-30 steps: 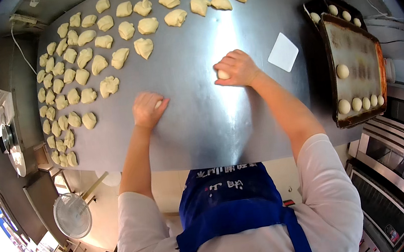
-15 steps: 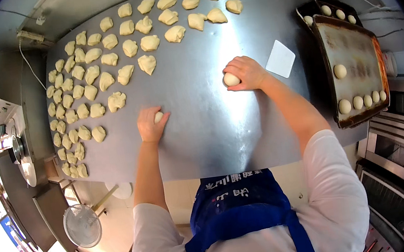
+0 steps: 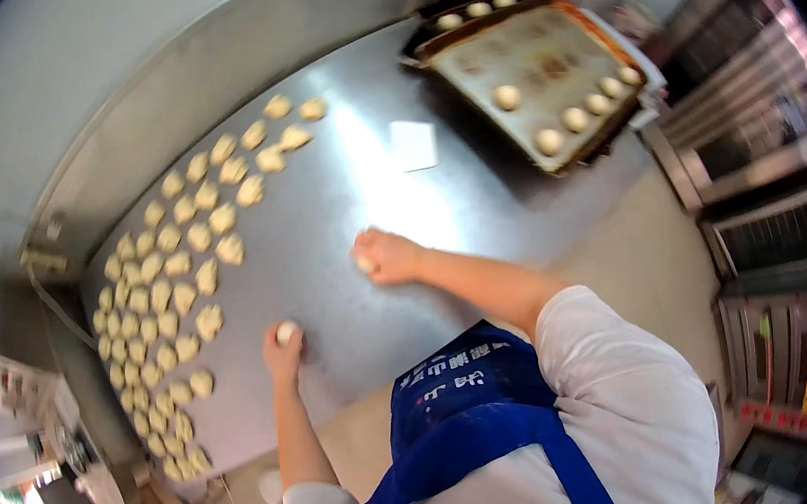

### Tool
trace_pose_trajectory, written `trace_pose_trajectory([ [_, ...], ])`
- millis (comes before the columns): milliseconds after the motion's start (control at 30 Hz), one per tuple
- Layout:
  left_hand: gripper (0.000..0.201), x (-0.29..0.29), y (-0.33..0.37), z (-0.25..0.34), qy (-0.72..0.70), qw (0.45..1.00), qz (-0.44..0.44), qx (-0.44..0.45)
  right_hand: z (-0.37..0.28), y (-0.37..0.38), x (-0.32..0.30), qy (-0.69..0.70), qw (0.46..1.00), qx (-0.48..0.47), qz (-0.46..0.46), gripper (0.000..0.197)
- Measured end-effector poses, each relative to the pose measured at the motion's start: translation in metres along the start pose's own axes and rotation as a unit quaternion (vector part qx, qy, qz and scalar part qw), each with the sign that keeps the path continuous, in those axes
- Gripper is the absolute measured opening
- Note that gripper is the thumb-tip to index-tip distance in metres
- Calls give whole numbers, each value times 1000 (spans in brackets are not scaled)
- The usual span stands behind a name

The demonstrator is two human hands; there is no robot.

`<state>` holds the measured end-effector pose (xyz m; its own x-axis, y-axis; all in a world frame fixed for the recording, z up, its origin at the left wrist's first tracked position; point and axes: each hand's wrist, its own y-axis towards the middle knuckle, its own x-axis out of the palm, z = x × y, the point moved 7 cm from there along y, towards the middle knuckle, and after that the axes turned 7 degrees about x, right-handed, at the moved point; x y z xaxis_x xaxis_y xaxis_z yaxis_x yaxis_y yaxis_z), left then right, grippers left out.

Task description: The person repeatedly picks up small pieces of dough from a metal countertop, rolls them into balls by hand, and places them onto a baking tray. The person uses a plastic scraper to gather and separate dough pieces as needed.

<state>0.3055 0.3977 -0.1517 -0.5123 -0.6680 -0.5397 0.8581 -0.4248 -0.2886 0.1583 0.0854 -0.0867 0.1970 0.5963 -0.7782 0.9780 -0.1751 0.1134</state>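
Observation:
My left hand (image 3: 282, 358) is closed around a smooth dough ball (image 3: 287, 333), whose pale top shows between thumb and fingers. To the right and a little farther off, my right hand (image 3: 392, 256) curls over another dough ball (image 3: 365, 263), mostly hidden by the fingers. Both hands are at the steel table (image 3: 319, 222), slightly blurred. Rough dough pieces (image 3: 185, 298) lie in rows to the left of my hands. Beyond my right hand rests a flat white dough scraper (image 3: 414, 145).
A browned baking tray (image 3: 540, 49) at the far right carries several round dough balls (image 3: 548, 141) along its near edge. A second dark tray (image 3: 464, 5) with a few balls shows behind it. Oven-like metal units (image 3: 743, 145) stand to the right of the table.
The view has swung to the right, bringing the trays nearer the middle. My left hand's dough ball shows more plainly now; each hand still has its ball.

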Motion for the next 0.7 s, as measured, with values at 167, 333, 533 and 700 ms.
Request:
trace_pose_trajectory([
  [167, 43, 81, -101, -17, -353, 912, -121, -171, -1, -141, -78, 35, 991, 128, 19, 51],
  [333, 42, 163, -142, 47, -370, 873, -246, -201, 77, -231, -205, 110, 926, 282, 226, 63],
  [533, 44, 243, -110, 186, -333, 900, -258, -114, 195, -180, -356, 103, 910, 287, 281, 62],
  [700, 47, 298, -112, 318, -380, 894, -218, -94, 292, -114, -405, 15, 929, 270, 254, 55],
])
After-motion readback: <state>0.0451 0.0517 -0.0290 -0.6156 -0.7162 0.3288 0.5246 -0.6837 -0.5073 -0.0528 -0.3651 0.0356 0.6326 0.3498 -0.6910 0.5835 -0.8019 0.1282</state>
